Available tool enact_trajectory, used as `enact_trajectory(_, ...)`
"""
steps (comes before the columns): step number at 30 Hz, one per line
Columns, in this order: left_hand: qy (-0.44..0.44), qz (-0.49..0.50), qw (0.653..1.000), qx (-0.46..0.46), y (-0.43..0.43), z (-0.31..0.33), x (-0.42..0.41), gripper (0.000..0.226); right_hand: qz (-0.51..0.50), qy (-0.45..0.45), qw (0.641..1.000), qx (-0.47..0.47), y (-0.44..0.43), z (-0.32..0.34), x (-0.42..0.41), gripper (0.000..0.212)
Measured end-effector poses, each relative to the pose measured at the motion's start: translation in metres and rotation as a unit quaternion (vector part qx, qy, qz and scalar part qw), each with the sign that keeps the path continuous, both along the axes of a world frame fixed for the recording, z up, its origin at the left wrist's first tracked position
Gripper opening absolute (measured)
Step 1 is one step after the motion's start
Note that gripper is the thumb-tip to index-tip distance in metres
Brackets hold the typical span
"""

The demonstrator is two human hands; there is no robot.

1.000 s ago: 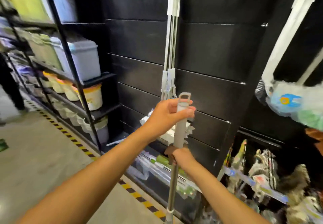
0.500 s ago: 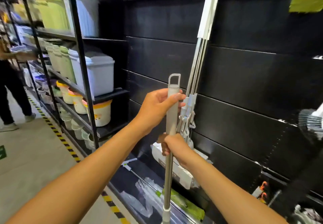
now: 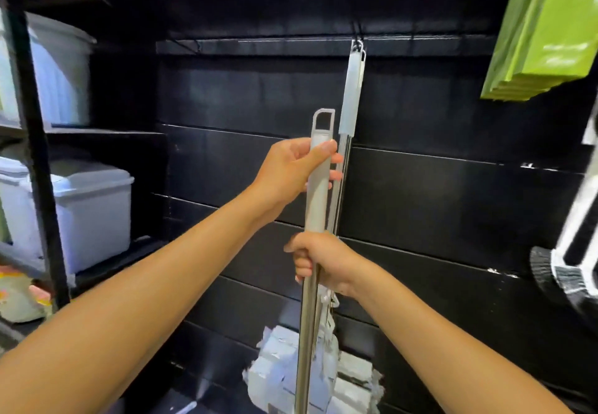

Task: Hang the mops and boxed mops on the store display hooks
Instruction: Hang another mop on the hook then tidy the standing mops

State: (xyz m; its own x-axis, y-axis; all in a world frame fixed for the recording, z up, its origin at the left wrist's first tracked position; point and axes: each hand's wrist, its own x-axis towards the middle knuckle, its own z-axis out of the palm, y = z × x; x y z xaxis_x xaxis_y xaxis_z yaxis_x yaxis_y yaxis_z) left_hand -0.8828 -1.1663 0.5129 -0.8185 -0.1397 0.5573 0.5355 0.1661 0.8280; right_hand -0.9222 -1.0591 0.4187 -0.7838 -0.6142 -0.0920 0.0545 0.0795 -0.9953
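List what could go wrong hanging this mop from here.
1. The hook already carries hung mops; pushing the hang loop of the held mop onto it could knock them off.
2. The held mop runs close beside them, so the right hand may snag there.

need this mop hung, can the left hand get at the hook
Probably yes: nothing stands between the left hand and the hook above it, though it grips the mop and another mop already hangs there.

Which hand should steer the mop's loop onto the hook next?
Probably the left hand: it grips the mop just under the loop, nearest the hook. The right hand holds the pole lower.
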Motion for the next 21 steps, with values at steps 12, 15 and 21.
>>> enact_trajectory(12,0.039,-0.06,0.997,-0.016,-0.041,0.097,-0.038,0.031,-0.059,0.032,0.998,-0.009,-0.033,0.097,-0.016,0.04)
enact_trajectory(15,0.039,-0.076,0.996,-0.009,-0.043,0.114,-0.043,0.034,-0.077,0.04,0.996,-0.02,-0.037,0.112,-0.019,0.039)
enact_trajectory(21,0.043,-0.099,0.994,-0.011,-0.039,0.148,-0.053,0.036,-0.125,0.058,0.989,-0.046,-0.038,0.145,-0.022,0.04)
